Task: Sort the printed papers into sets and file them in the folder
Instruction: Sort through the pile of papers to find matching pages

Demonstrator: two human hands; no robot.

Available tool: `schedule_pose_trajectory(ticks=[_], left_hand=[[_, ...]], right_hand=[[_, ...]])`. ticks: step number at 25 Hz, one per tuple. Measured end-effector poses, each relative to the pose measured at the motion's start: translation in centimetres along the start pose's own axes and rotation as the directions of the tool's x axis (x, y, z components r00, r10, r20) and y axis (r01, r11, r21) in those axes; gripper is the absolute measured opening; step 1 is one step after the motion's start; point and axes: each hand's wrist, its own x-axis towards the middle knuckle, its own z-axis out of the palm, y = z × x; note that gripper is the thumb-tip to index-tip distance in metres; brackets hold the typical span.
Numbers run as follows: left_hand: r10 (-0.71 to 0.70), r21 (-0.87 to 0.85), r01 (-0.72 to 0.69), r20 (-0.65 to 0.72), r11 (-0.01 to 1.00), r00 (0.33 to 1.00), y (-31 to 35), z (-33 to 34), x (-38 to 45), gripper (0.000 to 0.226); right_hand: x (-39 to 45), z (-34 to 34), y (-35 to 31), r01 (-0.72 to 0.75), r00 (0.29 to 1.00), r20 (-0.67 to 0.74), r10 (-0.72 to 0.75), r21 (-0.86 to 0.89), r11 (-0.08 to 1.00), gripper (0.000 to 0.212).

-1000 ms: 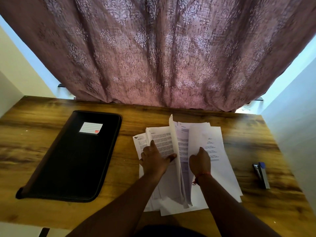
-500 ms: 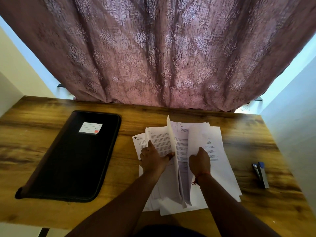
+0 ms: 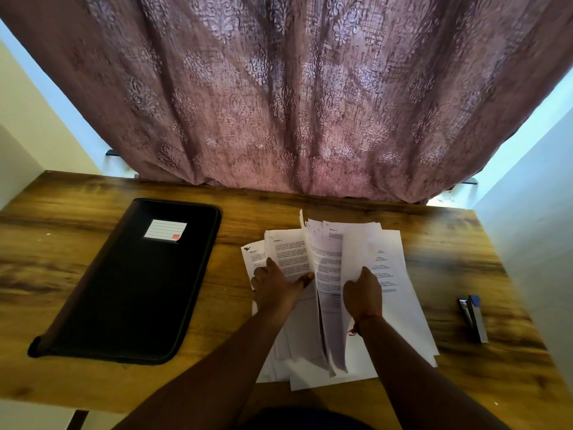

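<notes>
Lying zipped beside papers, folder; left grip presses flat, right grip pinches sheets.

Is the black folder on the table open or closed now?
Closed. The black folder lies flat with its labelled cover up; no papers are in it.

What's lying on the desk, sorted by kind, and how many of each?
Folder, black, closed: 1
Stapler: 1
Pile of printed papers, sheets too overlapped to count: 1
Total: 3
</notes>
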Motion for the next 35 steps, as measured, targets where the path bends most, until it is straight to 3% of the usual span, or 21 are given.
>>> schedule_pose_trajectory(ticks=[9, 16, 19, 21, 24, 25, 27, 29, 30, 35], left_hand=[[0.022, 0.002, -0.022, -0.011, 1.0, 1.0, 0.0, 0.0, -0.1, 0.11], [0.07, -0.148, -0.066, 0.021, 0.987, 0.997, -0.1, 0.4, -0.1, 0.105], [0.124, -0.218, -0.123, -0.008, 0.968, 0.992, 0.2, 0.3, -0.9, 0.09], [0.182, -0.362, -0.175, -0.014, 0.916, 0.983, 0.5, -0.1, -1.6, 0.066], [0.283, -0.653, -0.117, 0.155, 0.748, 0.947, 1.2, -0.7, -1.9, 0.036], [0.317, -0.629, -0.124, 0.204, 0.768, 0.926, 1.1, -0.4, -1.7, 0.032], [0.331, -0.378, -0.228, 0.233, 0.897, 0.915, 1.0, 0.1, -1.7, 0.032], [0.355, -0.049, -0.352, 0.12, 0.935, 0.927, 0.2, 1.0, -1.4, 0.054], [0.33, 0.045, -0.335, 0.097, 0.941, 0.939, 0.1, 0.9, -1.4, 0.067], [0.208, 0.127, -0.212, 0.05, 0.969, 0.977, 0.1, 0.4, -1.2, 0.089]], right_hand=[[0.0, 0.0, 0.0, 0.016, 1.0, 0.005, -0.016, -0.025, 1.0, 0.026], [-0.1, 0.0, 0.0, 0.013, 1.0, 0.007, -0.012, -0.013, 1.0, 0.024], [-0.1, 0.1, 0.0, 0.018, 1.0, 0.001, -0.018, -0.008, 1.0, 0.023], [0.0, 0.1, 0.0, 0.024, 1.0, 0.001, -0.024, -0.01, 1.0, 0.023], [0.1, 0.0, 0.2, 0.019, 1.0, 0.009, -0.02, 0.007, 1.0, 0.022], [0.1, 0.0, 0.2, 0.021, 1.0, 0.009, -0.021, 0.008, 1.0, 0.021], [0.1, 0.0, 0.3, 0.024, 1.0, 0.005, -0.024, -0.004, 1.0, 0.021], [0.1, 0.0, 0.2, 0.014, 1.0, 0.002, -0.014, -0.014, 1.0, 0.024], [0.1, 0.0, 0.1, 0.009, 1.0, 0.0, -0.009, -0.016, 1.0, 0.025], [0.1, 0.1, 0.3, 0.018, 1.0, -0.012, -0.018, -0.017, 1.0, 0.026]])
